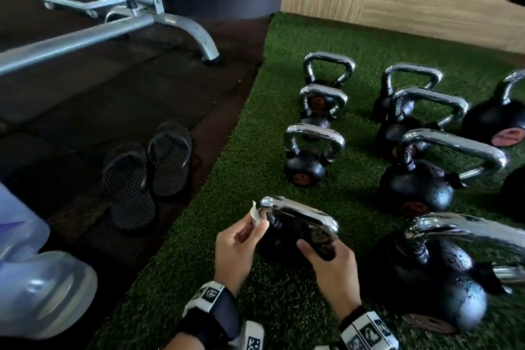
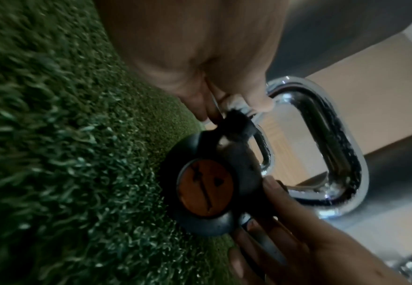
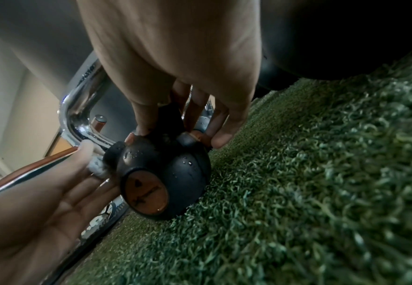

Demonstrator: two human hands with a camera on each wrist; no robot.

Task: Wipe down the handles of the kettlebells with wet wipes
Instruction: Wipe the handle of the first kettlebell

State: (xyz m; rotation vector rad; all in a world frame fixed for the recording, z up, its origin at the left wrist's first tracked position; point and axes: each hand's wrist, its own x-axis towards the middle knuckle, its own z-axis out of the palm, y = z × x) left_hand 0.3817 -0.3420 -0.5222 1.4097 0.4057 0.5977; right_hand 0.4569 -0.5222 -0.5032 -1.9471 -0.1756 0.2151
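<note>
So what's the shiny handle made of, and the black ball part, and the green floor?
The handle looks like chrome-plated metal: mirror-bright with reflections. The ball seems to be cast iron or coated metal: matte black, slightly pebbled. The green floor looks like plastic artificial turf, with short curly blades.

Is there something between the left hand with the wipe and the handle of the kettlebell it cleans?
Nothing visible. The left hand already presses the wet wipe against the chrome handle, beside its left bend.

Kettlebells [image 1: 309,150] stand on green turf [image 1: 255,128]; sandals [image 1: 147,170] on dark flooring [image 1: 85,99].
</note>
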